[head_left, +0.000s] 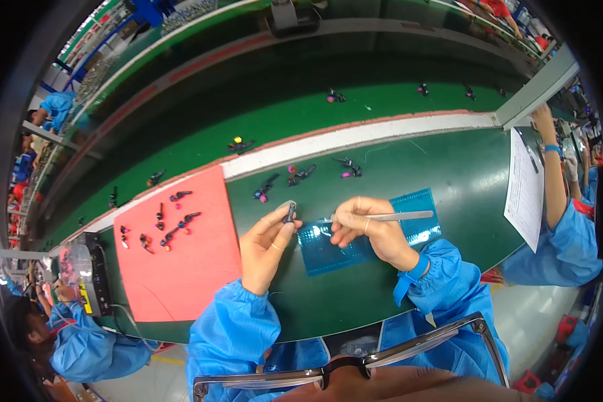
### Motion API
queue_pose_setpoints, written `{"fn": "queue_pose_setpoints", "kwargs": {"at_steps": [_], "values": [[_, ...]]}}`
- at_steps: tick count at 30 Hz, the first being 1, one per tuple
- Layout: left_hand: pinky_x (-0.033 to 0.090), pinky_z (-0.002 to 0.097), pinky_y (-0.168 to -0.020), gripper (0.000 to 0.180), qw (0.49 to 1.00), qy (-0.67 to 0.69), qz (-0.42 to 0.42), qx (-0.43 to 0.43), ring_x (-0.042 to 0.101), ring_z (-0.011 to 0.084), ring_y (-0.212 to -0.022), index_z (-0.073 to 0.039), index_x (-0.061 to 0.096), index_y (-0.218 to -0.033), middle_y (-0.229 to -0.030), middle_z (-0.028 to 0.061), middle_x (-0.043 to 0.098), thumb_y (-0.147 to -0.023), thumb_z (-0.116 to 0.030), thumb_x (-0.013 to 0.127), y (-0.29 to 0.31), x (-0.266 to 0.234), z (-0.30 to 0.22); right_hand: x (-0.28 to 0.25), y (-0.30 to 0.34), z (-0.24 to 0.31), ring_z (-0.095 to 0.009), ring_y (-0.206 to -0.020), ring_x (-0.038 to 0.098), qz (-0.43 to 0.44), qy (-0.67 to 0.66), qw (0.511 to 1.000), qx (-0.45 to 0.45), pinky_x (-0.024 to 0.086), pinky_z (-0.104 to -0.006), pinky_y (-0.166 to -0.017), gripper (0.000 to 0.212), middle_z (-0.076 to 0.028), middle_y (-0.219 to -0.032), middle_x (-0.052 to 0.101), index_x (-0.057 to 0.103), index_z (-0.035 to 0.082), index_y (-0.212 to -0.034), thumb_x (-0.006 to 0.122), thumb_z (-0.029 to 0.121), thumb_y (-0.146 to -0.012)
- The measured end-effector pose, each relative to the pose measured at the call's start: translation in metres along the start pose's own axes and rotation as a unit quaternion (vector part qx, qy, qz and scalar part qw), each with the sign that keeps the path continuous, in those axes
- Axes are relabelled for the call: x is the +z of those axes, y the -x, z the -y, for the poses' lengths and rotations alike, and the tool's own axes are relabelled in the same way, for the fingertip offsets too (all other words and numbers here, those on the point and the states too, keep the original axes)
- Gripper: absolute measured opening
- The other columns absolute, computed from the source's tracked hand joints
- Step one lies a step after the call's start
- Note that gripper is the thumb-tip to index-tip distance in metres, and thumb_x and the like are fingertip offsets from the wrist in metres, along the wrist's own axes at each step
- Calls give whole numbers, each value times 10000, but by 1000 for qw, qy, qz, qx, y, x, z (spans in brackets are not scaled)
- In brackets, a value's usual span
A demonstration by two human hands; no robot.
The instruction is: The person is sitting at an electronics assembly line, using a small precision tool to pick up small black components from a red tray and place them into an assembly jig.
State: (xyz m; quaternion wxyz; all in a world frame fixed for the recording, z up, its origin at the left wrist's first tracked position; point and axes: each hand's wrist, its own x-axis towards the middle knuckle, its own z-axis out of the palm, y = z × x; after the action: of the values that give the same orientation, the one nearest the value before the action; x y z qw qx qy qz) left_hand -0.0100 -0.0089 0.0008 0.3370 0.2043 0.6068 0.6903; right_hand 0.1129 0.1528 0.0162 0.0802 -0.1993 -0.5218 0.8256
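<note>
My left hand (266,244) pinches a small black electronic part (289,213) upright between thumb and fingertips; the part's exact kind is too small to tell. My right hand (372,231) is closed around silver tweezers (409,216). Their broad end sticks out to the right, while the thin tip points left toward the black part, apart from it. Under the right hand lies a shiny blue sheet (325,264) with rows of small marks. Just beyond my hands rest black cabled parts with pink bits (301,174), one of them (348,167) farther right.
A pink mat (208,281) on the green table bears several similar parts. Behind a white ledge (382,127), a green belt (281,127) carries more. A black device (99,275) stands left. A paper sheet (524,194) hangs right, beside a co-worker's arm (553,174); another person (80,342) sits left.
</note>
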Motion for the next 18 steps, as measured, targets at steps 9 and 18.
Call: {"fn": "queue_pose_setpoints", "kwargs": {"at_steps": [9,18], "values": [[471,277,-840,329,998,-11,63,-11,599,201,-936,40,507,-1160,-1050,152,593,-834,28,542,10,9,-2,0,3,4,-213,-971,568,44,46,986,-153,442,-310,-853,146,-141,-922,612,580,-33,-898,531,99,-861],[475,282,-845,340,997,-7,76,-18,598,207,-946,38,510,-1163,-1064,145,590,-827,19,560,14,12,0,2,7,5,-188,-924,578,68,66,985,-146,457,-300,-836,124,-191,-1019,602,583,-37,-899,533,67,-854]]}}
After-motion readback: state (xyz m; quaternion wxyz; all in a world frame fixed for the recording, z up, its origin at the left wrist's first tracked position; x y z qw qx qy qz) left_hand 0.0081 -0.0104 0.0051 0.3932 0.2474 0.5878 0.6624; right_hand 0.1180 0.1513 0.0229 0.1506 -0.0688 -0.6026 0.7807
